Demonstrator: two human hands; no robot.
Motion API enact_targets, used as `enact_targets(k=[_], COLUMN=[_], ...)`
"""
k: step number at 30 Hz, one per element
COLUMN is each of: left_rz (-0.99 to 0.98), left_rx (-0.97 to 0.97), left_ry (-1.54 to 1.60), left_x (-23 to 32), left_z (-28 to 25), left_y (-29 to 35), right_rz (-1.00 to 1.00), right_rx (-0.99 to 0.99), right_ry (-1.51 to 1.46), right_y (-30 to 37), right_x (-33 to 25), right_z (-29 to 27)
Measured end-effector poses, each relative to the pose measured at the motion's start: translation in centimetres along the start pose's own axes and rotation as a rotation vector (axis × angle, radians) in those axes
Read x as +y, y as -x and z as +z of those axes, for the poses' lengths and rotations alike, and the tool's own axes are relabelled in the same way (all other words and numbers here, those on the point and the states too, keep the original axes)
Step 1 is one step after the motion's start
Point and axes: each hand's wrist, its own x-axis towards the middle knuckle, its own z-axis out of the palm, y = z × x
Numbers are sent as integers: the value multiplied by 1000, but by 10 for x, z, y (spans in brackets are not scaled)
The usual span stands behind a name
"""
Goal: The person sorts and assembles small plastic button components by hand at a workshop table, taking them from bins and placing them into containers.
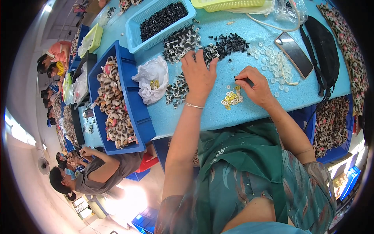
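My left hand (199, 76) is open, its fingers spread over a heap of small black pieces with white rings (181, 45). The thumb points toward a pile of loose black pegs (233, 43). Over the bare tabletop to the right, my right hand (255, 86) pinches a small black peg (236, 79) between thumb and forefinger; its exact shape is partly hidden. Just below and left of that hand lies a little pile of white and yellow rings (232, 99). More black-and-white pieces (176, 90) lie left of my left wrist.
Translucent discs (274, 64), a phone (295, 54) and a black pouch (321, 50) lie right. A light-blue basket (132, 39) of black pieces stands behind. Left are a white bag (150, 70) and a blue crate (138, 113) of striped plush pieces. A co-worker (97, 173) sits far left.
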Motion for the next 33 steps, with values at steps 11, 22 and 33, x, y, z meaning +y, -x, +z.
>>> enact_targets(k=[11, 22, 33], left_rz=[-10, 210, 198], left_rx=[-72, -79, -119], left_ry=[423, 339, 221], left_x=[26, 49, 58], left_z=[5, -2, 4], left_y=[24, 11, 15], right_rz=[5, 279, 227], right_rx=[20, 229, 146], right_ry=[-59, -795, -762], right_y=[-3, -2, -2], right_x=[0, 17, 6], right_z=[0, -18, -12])
